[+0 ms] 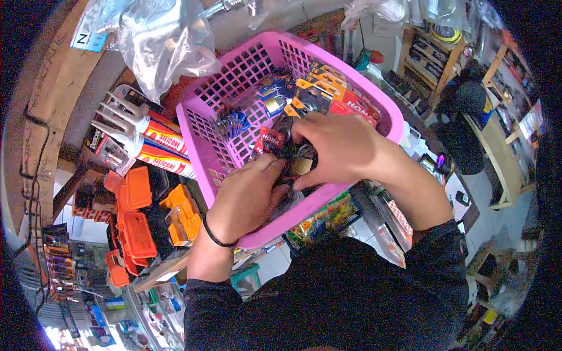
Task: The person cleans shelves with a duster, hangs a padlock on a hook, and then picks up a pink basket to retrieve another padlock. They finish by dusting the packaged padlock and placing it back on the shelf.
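A pink plastic basket (350,70) with lattice walls stands tilted in front of me, holding several packaged goods. Both my hands reach into its near part. My right hand (339,146) arches over a dark plastic packet (302,167), fingers and thumb curled round it. From the near left, my left hand (249,187), with a black band at the wrist, closes on the same spot. A red-labelled pack (271,139) lies just beyond the left fingers. Yellow-black cards (313,96) and another red pack (358,106) sit farther right, blue packs (233,123) farther left. Fingers hide much of the packet.
Silicone tubes (161,140) lie left of the basket, above orange plastic boxes (136,225) and yellow boxes (181,213). Clear plastic bags (167,50) hang over the upper left. A person in dark clothes (465,117) is at the right, near wooden shelves (433,55).
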{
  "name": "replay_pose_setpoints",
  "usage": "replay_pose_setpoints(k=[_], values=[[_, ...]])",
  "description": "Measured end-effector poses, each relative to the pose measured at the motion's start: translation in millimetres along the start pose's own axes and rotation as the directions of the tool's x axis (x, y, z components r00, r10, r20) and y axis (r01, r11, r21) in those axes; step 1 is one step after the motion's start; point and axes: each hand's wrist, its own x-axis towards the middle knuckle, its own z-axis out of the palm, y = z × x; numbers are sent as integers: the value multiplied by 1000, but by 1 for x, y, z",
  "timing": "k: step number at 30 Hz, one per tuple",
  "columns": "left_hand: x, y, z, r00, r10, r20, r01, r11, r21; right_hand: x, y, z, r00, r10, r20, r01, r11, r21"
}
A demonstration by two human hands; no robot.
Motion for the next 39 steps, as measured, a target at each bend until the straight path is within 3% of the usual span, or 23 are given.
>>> replay_pose_setpoints(k=[7, 9, 10, 12, 16, 18, 22, 24, 25, 27, 32, 34, 35, 37, 38, 39], values=[[-2, -8, 6, 997, 9, 80, -19, 991, 131, 10, -7, -6, 982, -39, 184, 45, 999, -27], [2, -21, 20, 973, 225, 40, -227, 931, 287, 13, -5, -3, 977, -52, 206, 72, 993, -93], [0, -16, 16, 976, 213, 50, -219, 931, 291, 14, -4, -1, 977, -63, 205, 80, 994, -79], [-1, 2, 3, 998, 22, 66, -37, 972, 231, 15, -5, 2, 985, -52, 165, 75, 988, -133], [-1, 10, -3, 999, -37, -25, 39, 994, 100, 12, -7, 0, 973, -26, 230, 33, 999, -28], [-3, 12, -3, 996, -49, -75, 59, 990, 128, 8, -2, 11, 993, -49, -109, 40, 996, -84], [-5, 16, -5, 986, -95, -136, 118, 978, 175, 1, -1, 10, 956, -35, -291, 30, 999, -22], [-4, 17, -6, 987, -108, -122, 127, 978, 163, -1, -3, 12, 874, -50, -484, 25, 998, -58], [-4, 18, -6, 986, -126, -105, 141, 979, 146, 0, -2, 13, 869, -47, -493, 22, 998, -57], [-4, 16, -3, 984, -118, -134, 136, 981, 136, 3, 0, 16, 700, -180, -691, 109, 983, -146], [-2, 18, -2, 960, -96, -264, 119, 990, 76, 3, -5, 12, 638, -303, -708, 240, 952, -191], [-4, 18, -5, 916, -225, -333, 233, 972, -18, -1, -8, 9, 641, -337, -690, 278, 939, -201], [-5, 16, -4, 917, -212, -339, 221, 975, -12, -3, -9, 7, 634, -338, -696, 271, 939, -210], [-4, 17, -5, 843, -127, -522, 134, 991, -24, -6, -8, 6, 607, -356, -711, 358, 921, -156], [-7, 24, -4, 816, -185, -547, 127, 982, -143, -5, -7, 6, 553, -374, -745, 363, 912, -188], [-7, 28, -6, 814, -176, -553, 122, 983, -134, -5, -6, 6, 543, -377, -750, 364, 911, -195]])
